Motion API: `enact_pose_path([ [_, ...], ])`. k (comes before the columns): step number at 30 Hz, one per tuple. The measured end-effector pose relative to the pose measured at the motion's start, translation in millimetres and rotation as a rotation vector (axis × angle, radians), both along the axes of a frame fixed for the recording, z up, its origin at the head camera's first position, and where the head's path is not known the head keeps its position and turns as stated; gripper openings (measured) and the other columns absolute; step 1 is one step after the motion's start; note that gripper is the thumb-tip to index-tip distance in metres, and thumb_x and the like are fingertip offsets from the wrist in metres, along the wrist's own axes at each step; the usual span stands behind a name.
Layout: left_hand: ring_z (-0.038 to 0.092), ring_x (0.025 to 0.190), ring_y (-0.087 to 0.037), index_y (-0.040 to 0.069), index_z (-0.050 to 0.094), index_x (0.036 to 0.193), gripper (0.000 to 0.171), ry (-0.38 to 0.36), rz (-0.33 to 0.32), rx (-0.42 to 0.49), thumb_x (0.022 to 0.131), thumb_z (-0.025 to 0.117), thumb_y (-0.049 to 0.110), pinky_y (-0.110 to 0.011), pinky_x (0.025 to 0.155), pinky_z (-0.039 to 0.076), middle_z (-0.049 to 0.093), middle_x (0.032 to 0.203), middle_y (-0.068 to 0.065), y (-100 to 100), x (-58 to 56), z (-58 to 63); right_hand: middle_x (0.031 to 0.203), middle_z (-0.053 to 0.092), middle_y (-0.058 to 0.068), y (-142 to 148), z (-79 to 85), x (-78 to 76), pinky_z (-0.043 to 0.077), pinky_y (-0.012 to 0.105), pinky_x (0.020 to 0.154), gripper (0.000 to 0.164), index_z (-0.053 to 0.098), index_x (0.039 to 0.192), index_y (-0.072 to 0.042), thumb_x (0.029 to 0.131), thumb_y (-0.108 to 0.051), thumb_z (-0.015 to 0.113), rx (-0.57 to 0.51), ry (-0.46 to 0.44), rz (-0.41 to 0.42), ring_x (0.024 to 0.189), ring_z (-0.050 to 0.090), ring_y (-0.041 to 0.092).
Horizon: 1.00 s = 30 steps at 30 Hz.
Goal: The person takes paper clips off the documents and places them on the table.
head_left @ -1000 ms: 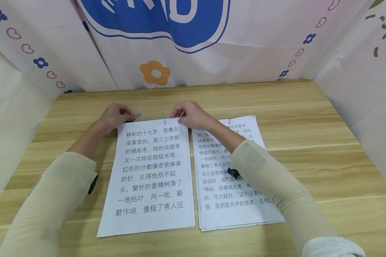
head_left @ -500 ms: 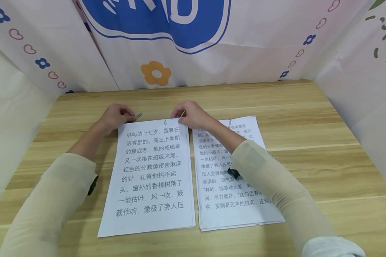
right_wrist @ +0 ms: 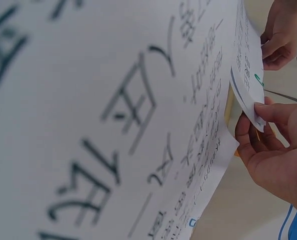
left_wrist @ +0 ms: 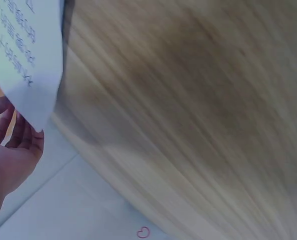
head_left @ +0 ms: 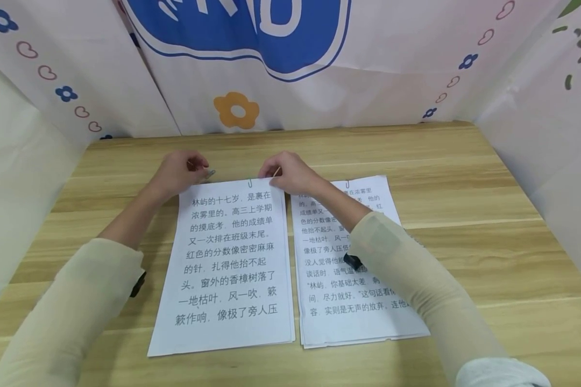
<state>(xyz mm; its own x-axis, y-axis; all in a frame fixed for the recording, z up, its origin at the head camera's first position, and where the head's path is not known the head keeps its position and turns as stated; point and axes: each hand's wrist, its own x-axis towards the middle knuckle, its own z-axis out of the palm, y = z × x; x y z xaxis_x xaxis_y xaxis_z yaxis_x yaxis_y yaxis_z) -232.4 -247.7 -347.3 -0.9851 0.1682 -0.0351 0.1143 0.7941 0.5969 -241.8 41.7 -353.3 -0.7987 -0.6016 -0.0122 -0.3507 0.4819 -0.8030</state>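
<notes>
A printed paper stack (head_left: 222,336) lies on the left, with a green paper clip (head_left: 250,183) on its top edge. My right hand (head_left: 290,173) pinches the stack's top right corner; in the right wrist view, thumb and fingers hold the sheets' lifted corner (right_wrist: 248,102). At the top left corner, my left hand (head_left: 180,171) has curled fingers, and the tip of a small grey-green paper clip (head_left: 211,173) sticks out from them. The left wrist view has this hand (left_wrist: 13,150) at the sheet's corner (left_wrist: 36,107), its fingertips partly hidden behind the paper.
A second printed stack (head_left: 363,328) lies to the right, partly under my right forearm, with a clip (head_left: 347,184) at its top edge. The wooden table (head_left: 465,177) meets a printed cloth backdrop (head_left: 368,97) at the back. Dark wrist devices sit on both sleeves.
My left hand has shifted slightly up and to the right at the stack's corner, with the small clip in its fingers. The right hand keeps its pinch on the other corner.
</notes>
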Motion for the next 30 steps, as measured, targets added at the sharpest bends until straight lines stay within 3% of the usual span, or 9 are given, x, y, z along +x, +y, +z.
enact_pose_path([
  [8,0.062,0.100,-0.032,-0.004,0.068,0.115,0.019,0.006,-0.042,0.022,0.101,0.066,0.008,-0.026,0.074,0.050,0.068,0.110,-0.023,18,5.1,9.4,0.104,0.072,0.010,0,-0.4,0.2,0.055,0.029,0.088,0.023,0.076,0.110,-0.002,0.096,0.009,0.061,0.004,-0.008,-0.006,0.097,0.066,0.024],
  [18,0.063,0.103,-0.033,-0.004,0.070,0.117,0.020,0.014,-0.079,0.055,0.100,0.067,0.007,-0.036,0.083,0.051,0.069,0.111,-0.021,32,8.8,10.2,0.104,0.072,0.010,0,0.4,1.0,0.055,0.028,0.088,0.023,0.076,0.110,-0.001,0.096,0.009,0.062,0.000,-0.002,-0.006,0.097,0.066,0.024],
  [30,0.065,0.100,-0.034,-0.005,0.071,0.116,0.020,0.014,-0.133,0.058,0.099,0.067,0.005,-0.036,0.085,0.052,0.071,0.110,-0.021,47,10.5,9.2,0.104,0.072,0.010,1,1.5,0.5,0.055,0.029,0.088,0.023,0.076,0.110,-0.002,0.096,0.009,0.061,-0.004,-0.007,-0.002,0.097,0.066,0.024],
])
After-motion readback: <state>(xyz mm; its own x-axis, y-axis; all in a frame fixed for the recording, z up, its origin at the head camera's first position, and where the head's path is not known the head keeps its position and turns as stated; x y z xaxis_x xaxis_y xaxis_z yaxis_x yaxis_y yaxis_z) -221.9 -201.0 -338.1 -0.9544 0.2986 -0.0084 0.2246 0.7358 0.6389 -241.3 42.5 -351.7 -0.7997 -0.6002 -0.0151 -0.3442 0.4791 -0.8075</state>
